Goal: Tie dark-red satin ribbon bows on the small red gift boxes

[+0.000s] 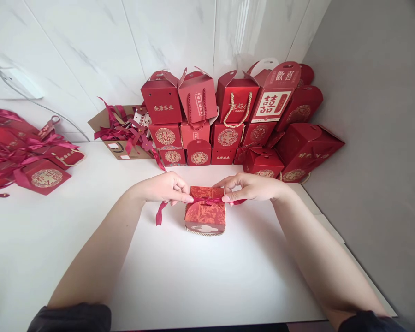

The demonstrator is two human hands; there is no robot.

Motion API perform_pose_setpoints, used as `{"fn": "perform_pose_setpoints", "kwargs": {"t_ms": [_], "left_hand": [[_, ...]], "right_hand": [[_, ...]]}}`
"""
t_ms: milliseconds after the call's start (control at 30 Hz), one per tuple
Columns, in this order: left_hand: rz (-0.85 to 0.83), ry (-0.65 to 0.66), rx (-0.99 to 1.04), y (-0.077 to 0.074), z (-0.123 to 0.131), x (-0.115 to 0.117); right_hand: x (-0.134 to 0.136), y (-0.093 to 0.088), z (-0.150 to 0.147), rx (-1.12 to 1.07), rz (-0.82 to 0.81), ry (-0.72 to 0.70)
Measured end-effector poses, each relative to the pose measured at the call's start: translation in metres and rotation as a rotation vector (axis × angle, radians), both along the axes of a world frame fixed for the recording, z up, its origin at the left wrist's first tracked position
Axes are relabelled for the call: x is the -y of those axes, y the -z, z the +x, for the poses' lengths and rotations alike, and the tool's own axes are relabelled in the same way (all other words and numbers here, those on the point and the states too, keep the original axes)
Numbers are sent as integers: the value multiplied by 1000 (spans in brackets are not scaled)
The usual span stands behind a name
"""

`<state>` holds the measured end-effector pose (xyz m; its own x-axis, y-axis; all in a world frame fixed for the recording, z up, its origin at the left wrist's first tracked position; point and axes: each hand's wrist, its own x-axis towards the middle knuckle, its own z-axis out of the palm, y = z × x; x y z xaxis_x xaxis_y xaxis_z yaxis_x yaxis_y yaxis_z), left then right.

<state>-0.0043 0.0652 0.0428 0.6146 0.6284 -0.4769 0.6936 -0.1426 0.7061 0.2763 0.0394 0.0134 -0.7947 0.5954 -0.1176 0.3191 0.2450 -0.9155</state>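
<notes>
A small red gift box with an orange floral pattern stands on the white table before me. Gold twisted cord runs along its lower front edge. Across its top lies a dark red ribbon, crossed or knotted near the middle. My left hand pinches the ribbon at the box's left edge, and a loose tail hangs below that hand. On the opposite edge my right hand pinches the other side of the ribbon, with more of it showing under the fingers.
Red gift boxes are stacked against the tiled wall. Left of them, a brown carton holds ribbons and tags. Ribbon-tied boxes pile up at the far left. A grey wall bounds the table on the right.
</notes>
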Motion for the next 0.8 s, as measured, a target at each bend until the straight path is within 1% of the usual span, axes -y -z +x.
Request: {"fn": "perform_pose_setpoints", "kwargs": {"t_ms": [200, 367, 467, 567, 667, 733, 800], "left_hand": [[1, 66, -4, 5, -2, -5], [-101, 83, 9, 7, -5, -7], [-146, 129, 3, 2, -6, -3], [-93, 158, 19, -8, -5, 2], [-63, 151, 22, -14, -3, 7], [-92, 118, -24, -14, 0, 11], [-65, 58, -65, -12, 5, 14]], "right_hand": [[-4, 4, 4, 140, 109, 16], [1, 1, 2, 239, 152, 65], [6, -5, 1, 264, 155, 68], [10, -10, 1, 225, 180, 97], [12, -13, 2, 172, 216, 168], [12, -12, 1, 157, 217, 157], [12, -11, -2, 149, 198, 146]]}}
